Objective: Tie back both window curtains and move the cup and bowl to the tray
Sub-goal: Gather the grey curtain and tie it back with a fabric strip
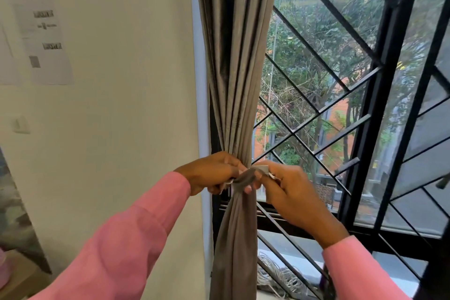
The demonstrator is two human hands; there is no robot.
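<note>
Head view: grey curtain (233,75) gathered at window's left edge, beside wall (117,129). Tieback band (243,176) wraps bundle between hands. Left hand (209,173) pinches band's left end; right hand (289,190) pinches right end, both touching curtain.

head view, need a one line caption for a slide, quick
Left hand and right hand pinch a grey tieback at the gathered curtain beside the barred window.

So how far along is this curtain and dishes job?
Done: the grey curtain is gathered into a bunch at the left edge of the window. In hand: the left hand and right hand both pinch a grey tie band around it, apparently fastening it. Left: the other curtain, cup, bowl and tray, none in view.
</note>
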